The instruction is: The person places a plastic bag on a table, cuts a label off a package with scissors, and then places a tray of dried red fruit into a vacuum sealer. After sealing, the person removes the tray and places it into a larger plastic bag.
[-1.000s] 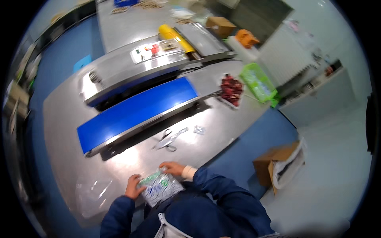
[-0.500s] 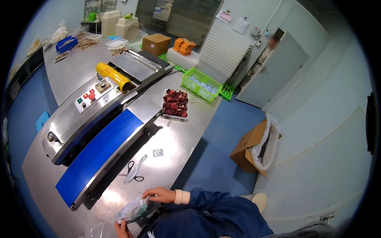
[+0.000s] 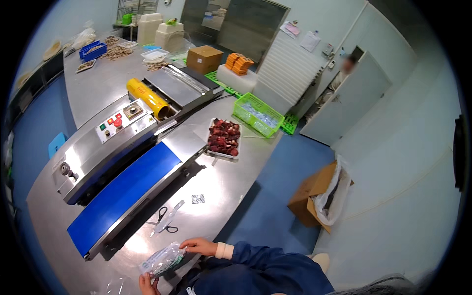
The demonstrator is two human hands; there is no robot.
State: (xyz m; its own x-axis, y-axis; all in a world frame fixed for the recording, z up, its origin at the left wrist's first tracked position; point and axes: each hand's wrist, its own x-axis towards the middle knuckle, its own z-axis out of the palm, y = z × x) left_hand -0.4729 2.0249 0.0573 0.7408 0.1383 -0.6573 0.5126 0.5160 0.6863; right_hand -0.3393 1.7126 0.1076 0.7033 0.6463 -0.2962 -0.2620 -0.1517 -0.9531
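Note:
A clear plastic bag (image 3: 163, 259) with green print is stretched between my two hands over the near edge of the steel table. My left hand (image 3: 147, 284) pinches its lower left corner, and that hand is partly cut off by the picture's lower edge. At the bag's upper right end, my right hand (image 3: 198, 246) has its fingers closed on the plastic. What the bag contains, if anything, I cannot make out. Just beyond lie black-handled scissors (image 3: 171, 229) with a clear plastic strip (image 3: 168, 217) across them. A small printed packet (image 3: 197, 198) lies farther off.
A sealing machine with a blue conveyor belt (image 3: 125, 196) occupies the table's left side. Behind it are a tray of dark red dried slices (image 3: 224, 138) and a green basket (image 3: 256, 115). A lined carton (image 3: 305, 196) stands right on the floor. Another person (image 3: 339, 78) is at the doorway.
The whole view has shifted slightly, so the table and machine sit a little lower and to the right. Both hands keep hold of the bag, which has turned slightly between them.

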